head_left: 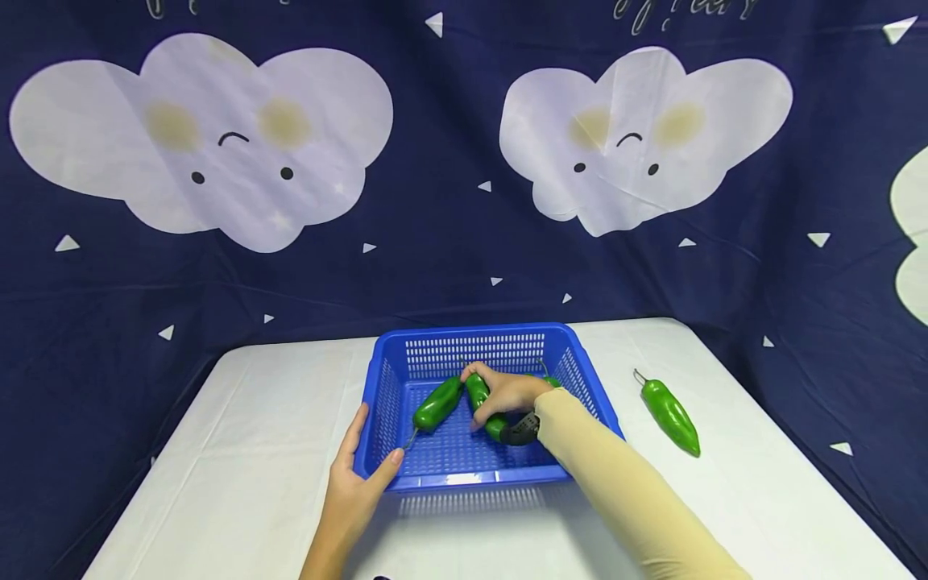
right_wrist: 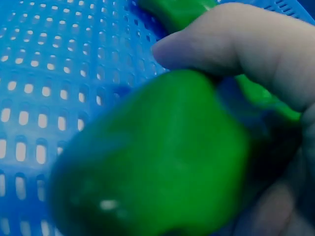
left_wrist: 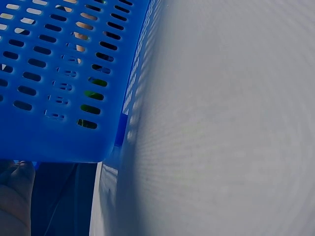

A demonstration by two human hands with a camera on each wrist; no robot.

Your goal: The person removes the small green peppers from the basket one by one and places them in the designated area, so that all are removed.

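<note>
On white cloth [head_left: 239, 451], left hand [head_left: 351, 481] grips a blue basket [head_left: 464, 482] of peppers [head_left: 438, 405]; right hand [head_left: 511, 392] grips one inside.

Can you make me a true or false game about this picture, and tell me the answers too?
1. The right hand holds a green pepper. True.
2. The left hand holds a pepper too. False: it holds the blue basket at its near left corner.
3. Another pepper lies on the white table, outside the basket. True.
4. The right sleeve is black. False: it is pale yellow.
5. The dark blue cloth behind the table has clouds on it. True.
</note>
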